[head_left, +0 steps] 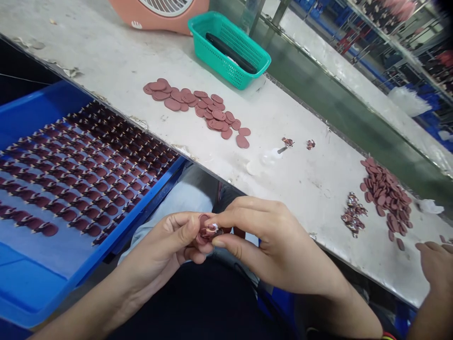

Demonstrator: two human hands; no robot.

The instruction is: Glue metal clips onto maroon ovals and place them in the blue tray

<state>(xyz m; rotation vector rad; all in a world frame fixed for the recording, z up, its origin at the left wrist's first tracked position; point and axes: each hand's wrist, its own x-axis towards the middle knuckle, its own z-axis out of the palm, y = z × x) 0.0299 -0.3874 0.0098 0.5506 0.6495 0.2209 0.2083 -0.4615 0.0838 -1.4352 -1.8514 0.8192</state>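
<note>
Both hands are pinching a small maroon oval patch [208, 231] with a white-flecked piece on it, just right of the blue plastic tray [38, 288]. The left hand [159, 241] and right hand [272, 241] are each holding it in a narrow grip between thumb and fingers. It is looking light, thin and slightly soft, probably best taken by its edges. Rows of maroon pieces [88, 174] are lying in the tray, loose maroon ovals [194, 106] are sitting on the tabletop [311, 189] beyond it, and another person's hand [437, 269] is working far right of it.

Head-worn camera looks forward and down at the hands [279, 245].
</note>
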